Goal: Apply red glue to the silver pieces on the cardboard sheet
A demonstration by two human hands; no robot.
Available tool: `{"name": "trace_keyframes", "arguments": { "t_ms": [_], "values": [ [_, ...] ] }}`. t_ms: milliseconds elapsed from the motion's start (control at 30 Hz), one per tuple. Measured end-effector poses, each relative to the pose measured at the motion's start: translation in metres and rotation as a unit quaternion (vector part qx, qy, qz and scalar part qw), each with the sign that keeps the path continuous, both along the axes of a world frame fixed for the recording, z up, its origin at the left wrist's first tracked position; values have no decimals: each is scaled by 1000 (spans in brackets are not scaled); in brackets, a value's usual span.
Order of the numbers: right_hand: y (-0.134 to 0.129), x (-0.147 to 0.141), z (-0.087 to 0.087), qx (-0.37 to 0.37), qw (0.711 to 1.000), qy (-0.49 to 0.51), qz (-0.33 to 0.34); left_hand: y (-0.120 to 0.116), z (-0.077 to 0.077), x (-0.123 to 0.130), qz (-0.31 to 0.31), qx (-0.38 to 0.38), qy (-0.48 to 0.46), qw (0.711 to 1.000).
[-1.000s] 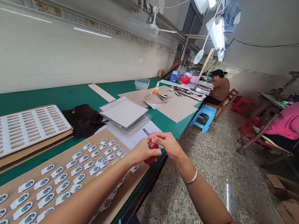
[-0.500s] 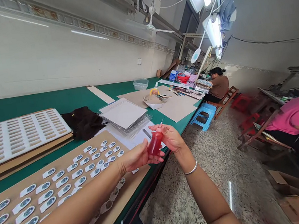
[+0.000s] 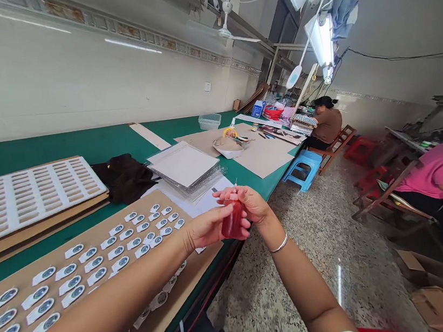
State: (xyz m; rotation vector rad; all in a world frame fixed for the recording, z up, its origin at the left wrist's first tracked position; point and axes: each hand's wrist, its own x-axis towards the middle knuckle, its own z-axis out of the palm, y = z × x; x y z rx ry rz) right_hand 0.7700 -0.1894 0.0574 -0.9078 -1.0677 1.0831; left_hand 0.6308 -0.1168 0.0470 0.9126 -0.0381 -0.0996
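My left hand [image 3: 211, 226] is wrapped round the body of a small bottle of red liquid [image 3: 232, 224], held up near the table's front edge. The fingers of my right hand [image 3: 252, 203] are closed at the bottle's top, where a thin needle-like tip points up. The bottle stands nearly upright between both hands. Below and to the left, a brown board [image 3: 103, 230] bears many white tags with round dark emblems, laid out in rows; my left forearm covers some of them.
A white slotted tray [image 3: 17, 201] lies at left beside dark cloth [image 3: 127, 178]. Stacked clear sheets [image 3: 184, 165] and a small tray of tools [image 3: 228, 147] are farther along the green table. A blue stool [image 3: 302, 170] stands on the floor; two people sit at right.
My left thumb has moved up onto the bottle's upper part, and the bottle stands more upright. My right fingers stay at its top. The view has shifted slightly.
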Motion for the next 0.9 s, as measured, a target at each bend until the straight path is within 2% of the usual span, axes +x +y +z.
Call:
{"name": "trace_keyframes", "arguments": {
  "t_ms": [300,400,500,733,900],
  "values": [
    [5,-10,-9,22,995,13,92,-6,0,-4,12,57,18,998],
    [4,-9,-11,31,998,1,58,-8,4,-5,33,107,22,993],
    [2,-5,-8,50,997,-52,30,-9,9,-5,68,175,17,982],
    [-7,-5,-1,69,983,-166,-30,-14,18,-6,158,306,94,934],
    [-7,-8,-2,79,972,-213,-53,-9,11,-2,181,356,123,908]
  ]
}}
